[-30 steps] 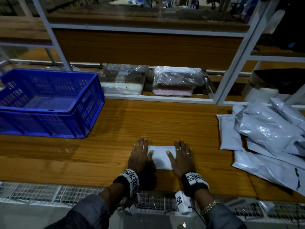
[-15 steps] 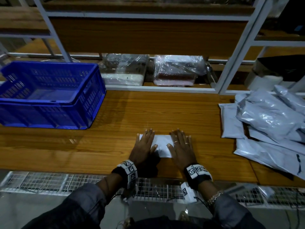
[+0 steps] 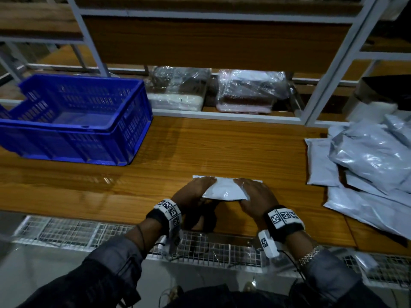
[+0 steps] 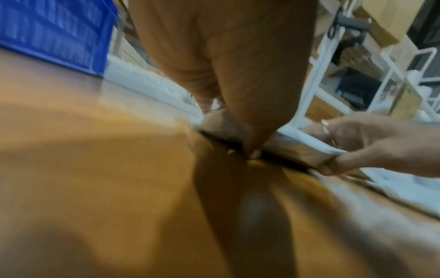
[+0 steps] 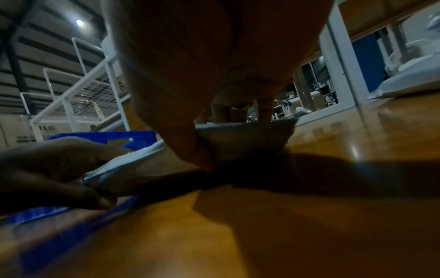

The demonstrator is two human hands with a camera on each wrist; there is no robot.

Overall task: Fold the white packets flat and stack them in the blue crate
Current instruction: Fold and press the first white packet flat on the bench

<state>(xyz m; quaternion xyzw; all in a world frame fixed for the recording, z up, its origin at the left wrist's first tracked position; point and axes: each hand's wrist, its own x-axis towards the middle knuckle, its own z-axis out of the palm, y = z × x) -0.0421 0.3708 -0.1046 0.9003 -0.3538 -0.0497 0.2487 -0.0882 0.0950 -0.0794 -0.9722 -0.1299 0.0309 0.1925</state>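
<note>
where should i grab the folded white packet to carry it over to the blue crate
Take the folded white packet by its two short ends, one hand from each side, as the left hand and right hand do now: thumbs under the near edge, fingers on top. It is wide, thin and limp, so end grips probably keep the fold closed on the way left to the blue crate.

Grey sleeves (image 3: 115, 258); black wristbands with white coded tags (image 3: 170, 211); bracelet (image 3: 310, 254).

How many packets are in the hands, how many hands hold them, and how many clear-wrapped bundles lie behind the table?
White packet: 1
Hands holding it, left hand and right hand: 2
Clear-wrapped bundles: 2
Total: 5
</note>
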